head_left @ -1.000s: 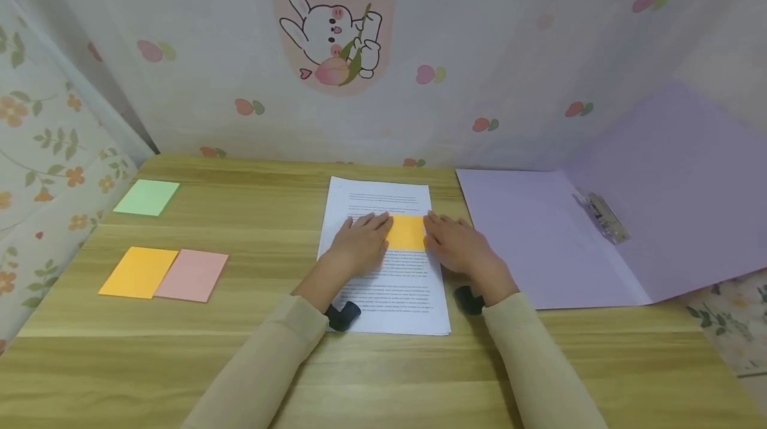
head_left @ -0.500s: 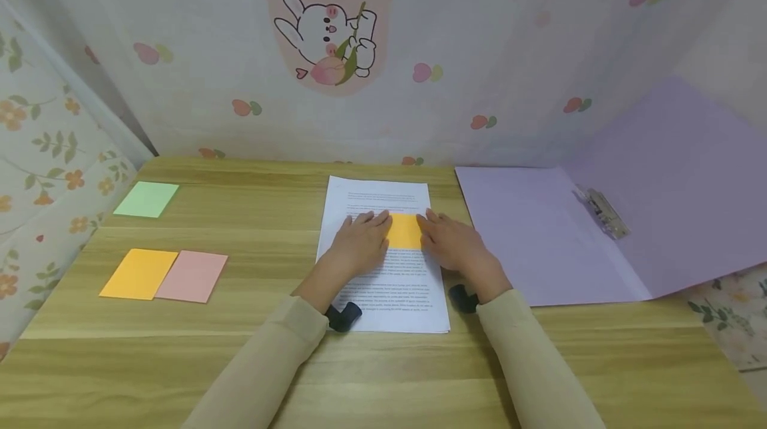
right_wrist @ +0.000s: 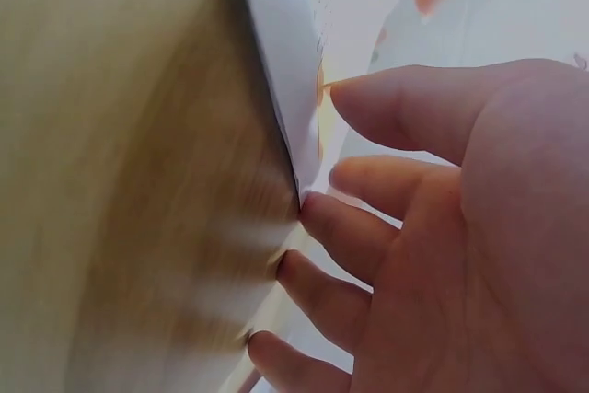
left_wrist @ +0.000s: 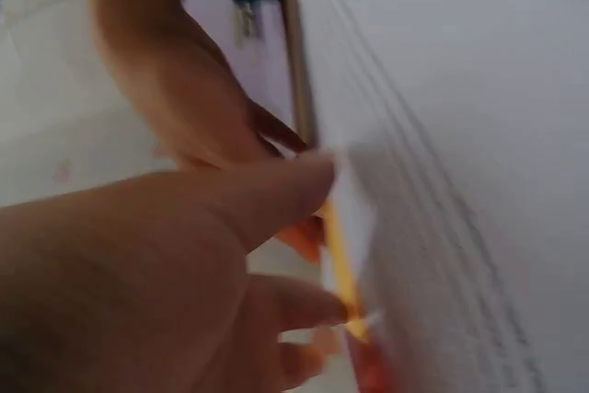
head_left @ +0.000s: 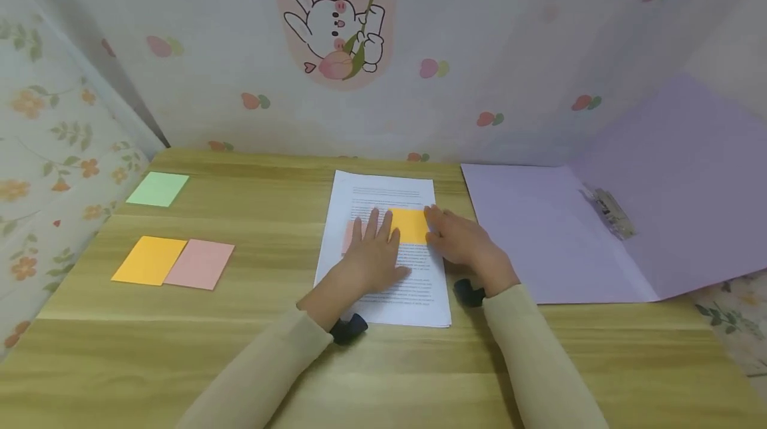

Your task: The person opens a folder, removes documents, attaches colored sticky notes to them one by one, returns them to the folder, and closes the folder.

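- Since the earlier frame, the left hand (head_left: 370, 262) is fanning out its fingers, and a pink square paper note (head_left: 348, 237) is now peeking out beside it; the right hand (head_left: 461, 239) is barely shifting.
- The orange, nearly square paper note (head_left: 410, 226) is lying on the white stack of printed paper (head_left: 389, 184), right of the pink one, its right edge meeting the right fingertips.
- Neither hand is gripping anything: the left fingers are stretching straight and apart, the right ones are resting relaxed.
- Pressing the orange note seems the step; steadying one edge while smoothing toward the other would be serving it well.
- Its edges are running roughly along the printed lines, showing no clear long axis; the stack's is pointing away from the person.
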Action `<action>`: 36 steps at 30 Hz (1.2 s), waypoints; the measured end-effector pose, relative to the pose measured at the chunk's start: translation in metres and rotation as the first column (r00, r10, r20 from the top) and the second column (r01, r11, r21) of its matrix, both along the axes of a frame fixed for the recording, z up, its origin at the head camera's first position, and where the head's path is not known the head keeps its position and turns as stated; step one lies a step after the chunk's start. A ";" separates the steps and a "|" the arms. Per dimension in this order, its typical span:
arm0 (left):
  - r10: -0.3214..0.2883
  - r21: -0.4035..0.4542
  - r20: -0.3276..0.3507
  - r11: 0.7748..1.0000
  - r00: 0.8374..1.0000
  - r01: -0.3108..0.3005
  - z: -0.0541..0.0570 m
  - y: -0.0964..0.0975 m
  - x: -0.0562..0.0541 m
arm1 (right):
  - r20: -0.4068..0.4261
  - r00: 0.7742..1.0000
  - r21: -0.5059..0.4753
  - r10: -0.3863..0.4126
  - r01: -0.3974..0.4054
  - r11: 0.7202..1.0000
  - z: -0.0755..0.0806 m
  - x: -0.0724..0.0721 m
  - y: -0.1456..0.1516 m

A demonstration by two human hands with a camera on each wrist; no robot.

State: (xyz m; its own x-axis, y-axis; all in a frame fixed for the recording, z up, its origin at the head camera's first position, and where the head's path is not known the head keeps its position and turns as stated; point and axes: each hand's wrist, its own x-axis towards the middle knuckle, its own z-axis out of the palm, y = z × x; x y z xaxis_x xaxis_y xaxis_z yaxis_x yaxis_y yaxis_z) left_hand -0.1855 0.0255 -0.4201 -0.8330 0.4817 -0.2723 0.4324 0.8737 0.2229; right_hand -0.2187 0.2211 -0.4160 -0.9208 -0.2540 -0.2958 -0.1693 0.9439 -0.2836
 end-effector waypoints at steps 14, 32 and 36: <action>-0.192 -0.027 0.028 0.981 0.981 0.193 0.008 0.010 0.063 | 0.039 0.998 -0.086 0.044 -0.041 0.995 0.000 -0.001 0.008; -0.447 -0.220 -0.589 0.890 0.673 0.399 -0.005 0.021 0.078 | -0.024 0.999 -0.177 -0.024 0.020 0.984 0.008 -0.004 0.039; -0.429 -0.221 -0.535 0.903 0.728 0.369 -0.005 0.023 0.077 | -0.024 1.000 -0.163 -0.014 0.009 0.987 0.008 -0.005 0.040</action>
State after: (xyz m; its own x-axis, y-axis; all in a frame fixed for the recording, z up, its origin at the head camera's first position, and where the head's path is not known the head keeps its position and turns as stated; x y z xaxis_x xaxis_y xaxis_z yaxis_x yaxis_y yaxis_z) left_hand -0.1087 0.0487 -0.4248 -0.5856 0.8020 0.1175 0.7661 0.5950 -0.2431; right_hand -0.2235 0.2607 -0.4077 -0.9306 -0.2864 -0.2282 -0.1677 0.8872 -0.4298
